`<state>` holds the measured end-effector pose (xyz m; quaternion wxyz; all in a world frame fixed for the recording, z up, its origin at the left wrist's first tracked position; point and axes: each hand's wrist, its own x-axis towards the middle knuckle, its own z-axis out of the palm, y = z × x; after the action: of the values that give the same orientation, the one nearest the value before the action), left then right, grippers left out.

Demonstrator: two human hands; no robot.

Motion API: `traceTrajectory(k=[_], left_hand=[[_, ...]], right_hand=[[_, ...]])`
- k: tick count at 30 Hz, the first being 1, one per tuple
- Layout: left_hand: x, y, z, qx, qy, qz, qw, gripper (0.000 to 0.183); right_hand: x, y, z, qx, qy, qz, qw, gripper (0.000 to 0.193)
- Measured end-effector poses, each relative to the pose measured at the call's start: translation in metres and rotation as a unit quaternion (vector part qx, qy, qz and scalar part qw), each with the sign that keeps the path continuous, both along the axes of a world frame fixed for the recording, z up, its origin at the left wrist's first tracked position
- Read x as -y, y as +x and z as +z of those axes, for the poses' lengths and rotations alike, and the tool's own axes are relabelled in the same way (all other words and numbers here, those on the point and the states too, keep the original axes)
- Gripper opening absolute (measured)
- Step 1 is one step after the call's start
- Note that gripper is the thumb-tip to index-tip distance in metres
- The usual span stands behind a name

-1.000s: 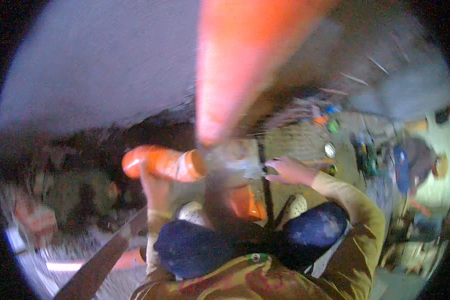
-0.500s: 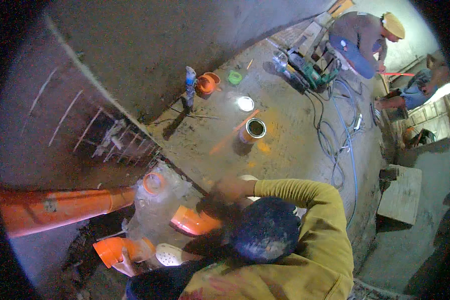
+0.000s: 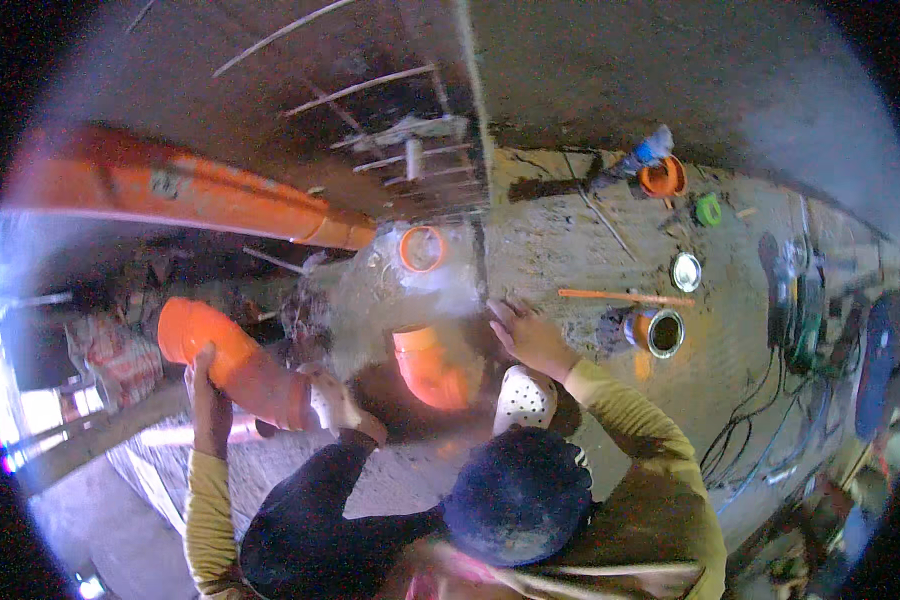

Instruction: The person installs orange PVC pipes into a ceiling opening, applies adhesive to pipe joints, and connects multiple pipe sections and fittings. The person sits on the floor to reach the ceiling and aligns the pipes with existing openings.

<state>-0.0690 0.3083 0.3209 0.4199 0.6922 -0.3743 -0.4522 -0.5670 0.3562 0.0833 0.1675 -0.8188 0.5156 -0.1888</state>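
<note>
My left hand is closed around an orange pipe bend, which lies tilted beside my left clog. My right hand reaches forward with its fingers stretched out and nothing held in them. Its fingertips are at the edge of the pale concrete patch; whether they touch it I cannot tell. Between my hands, a second orange pipe bend sits in a dark hollow in the floor. Just beyond it, an orange pipe socket opens upward from the concrete. My right clog is close to my right wrist.
A long orange pipe runs along the left wall. At the right are an open tin, its lid, an orange stick, an orange fitting and a green ring. Cables and people are farther right.
My view has turned left, so everything appears rotated. My right hand, blurred earlier, now shows spread fingers above my right clog. The left hand still holds the pipe bend.
</note>
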Motion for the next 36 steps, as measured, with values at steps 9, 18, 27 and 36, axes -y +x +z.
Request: traceTrajectory(k=[9, 18, 27, 36], left_hand=[[-0.020, -0.053, 0.025, -0.108, 0.052, 0.067, 0.991, 0.058], [-0.038, -0.095, -0.058, -0.343, 0.055, 0.121, 0.930, 0.066], [-0.005, -0.124, -0.085, -0.407, 0.021, 0.136, 0.903, 0.068], [-0.018, -0.111, -0.082, -0.422, 0.005, 0.153, 0.893, 0.061]], right_hand=[[0.079, 0.057, -0.056, -0.090, -0.110, -0.039, 0.989, 0.030], [0.023, 0.015, -0.018, 0.223, -0.017, -0.159, 0.962, 0.019], [0.014, -0.043, 0.030, 0.106, 0.037, -0.395, 0.912, 0.040], [-0.012, 0.056, 0.011, 0.035, 0.047, 0.034, 0.998, 0.034]])
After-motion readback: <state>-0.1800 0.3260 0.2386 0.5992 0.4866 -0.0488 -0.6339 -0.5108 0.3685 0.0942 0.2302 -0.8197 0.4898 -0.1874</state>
